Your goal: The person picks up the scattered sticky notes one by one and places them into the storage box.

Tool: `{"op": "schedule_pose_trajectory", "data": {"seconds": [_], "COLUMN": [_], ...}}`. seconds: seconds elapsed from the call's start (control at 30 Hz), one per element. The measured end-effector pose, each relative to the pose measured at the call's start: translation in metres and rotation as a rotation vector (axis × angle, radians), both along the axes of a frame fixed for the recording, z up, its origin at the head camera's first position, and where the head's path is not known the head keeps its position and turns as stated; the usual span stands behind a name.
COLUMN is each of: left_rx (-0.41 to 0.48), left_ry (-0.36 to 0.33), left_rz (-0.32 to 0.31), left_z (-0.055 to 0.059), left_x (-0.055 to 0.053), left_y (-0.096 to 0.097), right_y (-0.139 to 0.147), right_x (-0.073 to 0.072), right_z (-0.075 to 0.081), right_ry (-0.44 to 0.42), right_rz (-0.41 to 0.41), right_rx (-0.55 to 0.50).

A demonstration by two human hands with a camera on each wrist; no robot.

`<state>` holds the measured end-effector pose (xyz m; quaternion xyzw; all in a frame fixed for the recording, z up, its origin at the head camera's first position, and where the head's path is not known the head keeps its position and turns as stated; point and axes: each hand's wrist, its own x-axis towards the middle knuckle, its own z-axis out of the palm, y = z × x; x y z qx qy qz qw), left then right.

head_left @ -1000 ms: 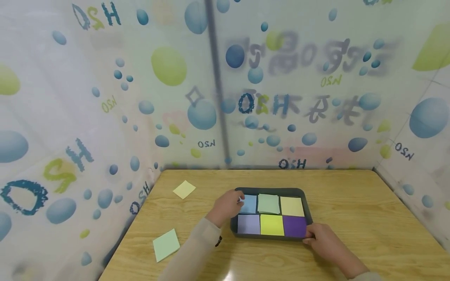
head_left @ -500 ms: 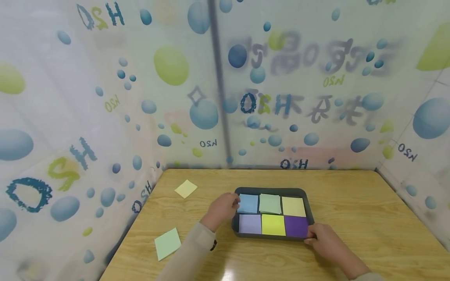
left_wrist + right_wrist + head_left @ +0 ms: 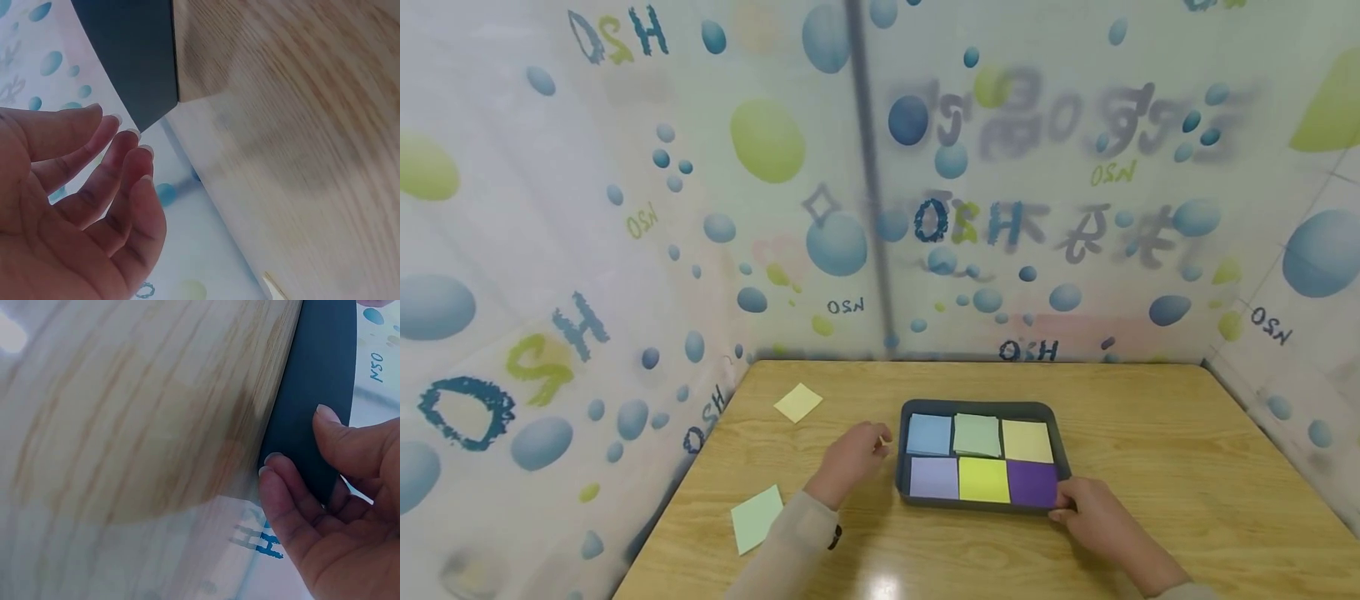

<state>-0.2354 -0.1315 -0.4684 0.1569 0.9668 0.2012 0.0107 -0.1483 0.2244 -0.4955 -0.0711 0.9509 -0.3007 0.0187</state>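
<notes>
A dark grey tray (image 3: 955, 505) holds square paper notes in two rows. At the back lie blue notes (image 3: 928, 434), pale green notes (image 3: 977, 436) and cream notes (image 3: 1027, 442). Lavender notes (image 3: 934, 477), yellow notes (image 3: 983, 480) and purple notes (image 3: 1032, 484) fill the front row. My right hand (image 3: 1086, 508) grips the tray's front right corner, with thumb and fingers on its wall in the right wrist view. Just left of the tray, my left hand (image 3: 853, 457) holds nothing; its fingers are loosely bent, near the tray wall (image 3: 137, 56).
On the left of the wooden table (image 3: 1138, 425) lie a pale yellow note (image 3: 798, 403) at the back and a pale green note (image 3: 756, 518) nearer the front, partly covered by my left sleeve (image 3: 790, 542). A patterned curtain (image 3: 1060, 183) surrounds the table.
My left hand has moved left, from over the blue notes and the tray's left rim to beside the tray. The right hand keeps its hold on the corner.
</notes>
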Motion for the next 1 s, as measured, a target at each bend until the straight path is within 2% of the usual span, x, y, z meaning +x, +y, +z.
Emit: {"op": "schedule_pose_trajectory", "data": {"seconds": [0.33,0.6,1.0], "left_rx": [0.014,0.032,0.08], "left_ry": [0.011,-0.006,-0.047], "left_rz": [0.019,0.055,0.1], "left_z": [-0.003,-0.002,-0.009], "left_x": [0.005,0.018,0.031], "left_y": [-0.012,-0.03,-0.063], "right_y": [-0.002,-0.003,-0.001], "right_x": [0.0,0.0,0.001], "right_z": [0.002,0.002,0.0], "right_ry": [-0.025,-0.054,0.001], "right_rz": [-0.024,-0.04,-0.005], "right_rx": [-0.005,-0.005,-0.004]}}
